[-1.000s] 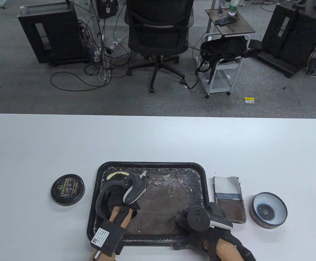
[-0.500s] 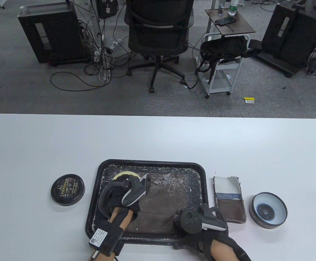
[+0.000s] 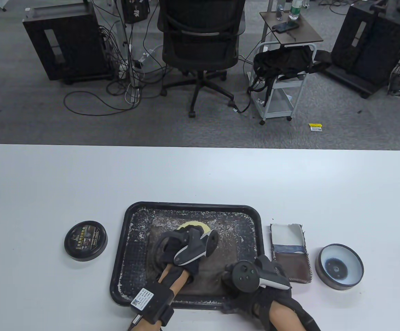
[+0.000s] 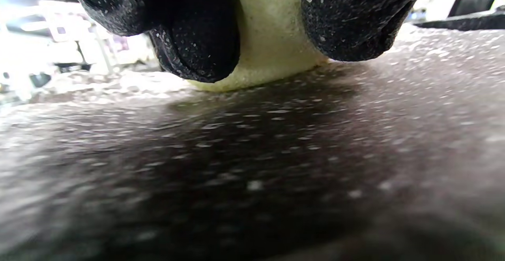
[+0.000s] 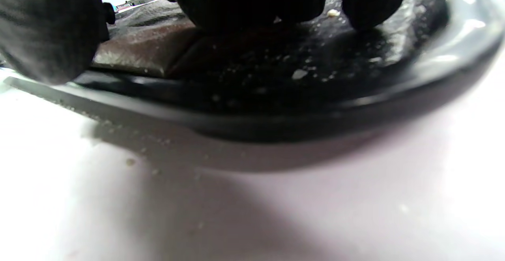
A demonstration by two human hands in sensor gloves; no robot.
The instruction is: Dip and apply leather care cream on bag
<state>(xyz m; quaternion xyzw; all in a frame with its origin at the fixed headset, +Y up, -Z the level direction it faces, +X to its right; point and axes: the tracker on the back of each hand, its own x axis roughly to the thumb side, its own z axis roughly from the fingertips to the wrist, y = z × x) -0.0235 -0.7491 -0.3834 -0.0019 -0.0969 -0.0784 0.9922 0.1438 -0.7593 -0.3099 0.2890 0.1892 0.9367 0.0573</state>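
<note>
I record a flat brown leather bag (image 3: 217, 257), speckled with pale flecks, lying inside a black rectangular plastic tray (image 3: 131, 220) at the near centre of the white table (image 3: 200, 179). My left hand (image 3: 182, 246) sits over the bag's middle, with a round pale-yellow foam sponge (image 3: 194, 226) showing at its 12 o'clock. In the left wrist view the black gloved fingers (image 4: 189, 36) are curled down around the sponge's sides, gripping it, and its underside rests on the flecked leather.

My right hand (image 3: 251, 276) sits at the tray's corner toward 5 o'clock, at the bag's near right end. In the right wrist view its fingertips (image 5: 371, 4) come down inside the tray rim, next to the bag's edge. Whether they press the leather or the tray floor, and how far they are curled, I cannot tell.

A round black tin lid (image 3: 85, 240) with a printed label lies at the tray's 9 o'clock, apart from it. At the tray's 3 o'clock lies a small stitched pouch (image 3: 291, 253), white above, brown below, with a blue band between. Further toward 3 o'clock stands the open round black tin (image 3: 340, 266), its inner wall smeared pale blue-white.
</note>
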